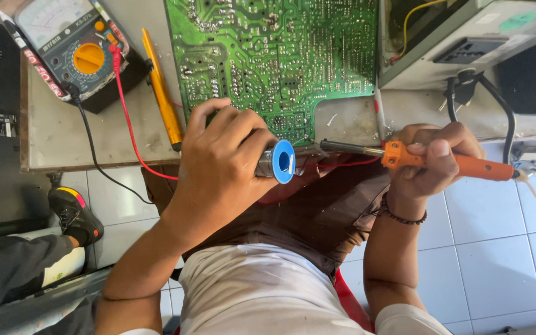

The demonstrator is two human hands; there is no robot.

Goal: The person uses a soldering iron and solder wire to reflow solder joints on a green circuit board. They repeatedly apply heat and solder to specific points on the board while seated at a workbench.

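The left hand has its fingers curled tight around a blue-ended solder spool, held at the counter edge just below the green circuit board. The right hand is closed on an orange soldering iron, its metal tip pointing left toward the spool. Both forearms rise from the lap, elbows bent.

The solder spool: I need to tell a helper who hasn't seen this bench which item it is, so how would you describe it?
Start at the big green circuit board lying on the grey workbench. Just below its lower edge, the left hand grips the solder spool: a small reel with a round blue end flange and a hollow centre. Nothing else there is blue and round; the soldering iron in the right hand is long and orange.
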